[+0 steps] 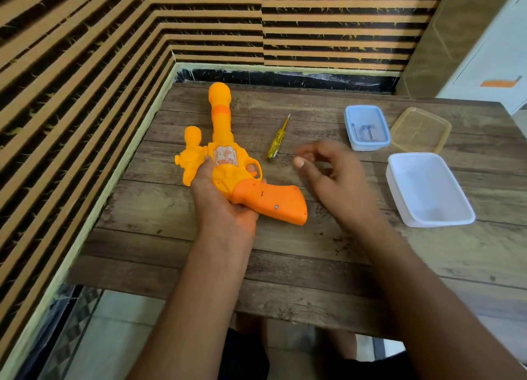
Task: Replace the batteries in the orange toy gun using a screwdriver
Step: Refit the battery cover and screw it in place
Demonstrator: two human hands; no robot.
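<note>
- Wooden-plank table (285, 265): fills the middle of the view, in a corner of striped walls.
- Orange toy gun (225, 140): lies on the table's 10 o'clock part. Its barrel points to 12 o'clock and its darker orange grip runs off toward 4 o'clock.
- Left hand (222, 205): holds the gun's body from below. The thumb lies up the left side, the fingers curl under, and one fingertip shows through the trigger guard.
- Right hand (339, 180): hovers blurred over mid-table at the gun's 3 o'clock. The fingers are loosely bent and spread, holding nothing.
- White plastic tub (439, 221): at the table's 3 o'clock.
- Clear lid (420, 130): at 2 o'clock, just beside the blue tub.
- Blue tub (349, 134): at 1 o'clock, holding small items too blurred to name.
- Yellow-handled screwdriver (276, 141): lies flat between the gun and the right hand, tip toward 12 o'clock, untouched.
- Screw (276, 207): sits in the grip's lower edge.
</note>
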